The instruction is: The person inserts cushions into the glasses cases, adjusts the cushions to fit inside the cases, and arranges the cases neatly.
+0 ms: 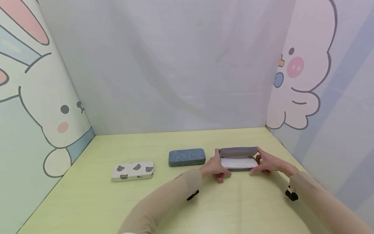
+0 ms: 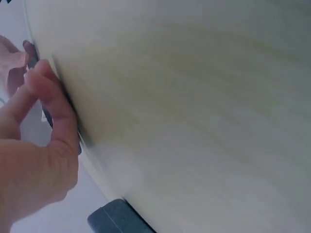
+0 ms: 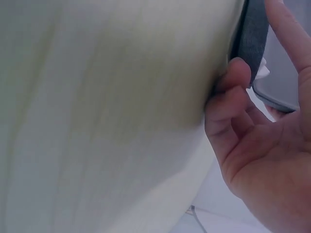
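A grey glasses case (image 1: 238,152) lies on the right of the table with its lid raised at the back. White cloth or lining (image 1: 237,162) shows inside. My left hand (image 1: 214,166) grips the case's left end, index finger up at the lid and thumb near the front edge. At the opposite end my right hand (image 1: 267,162) holds it in the same manner, thumb low and index finger at the lid. The right wrist view shows the dark outer wall of the case (image 3: 255,39) against the fingertips. In the left wrist view, the left hand hides much of the case.
A closed blue case (image 1: 187,158) lies just left of my left hand. Farther left is a white case with bear prints (image 1: 132,171). The pale yellow table (image 1: 175,214) ends at a plain back curtain (image 1: 181,81), with cartoon-printed side panels.
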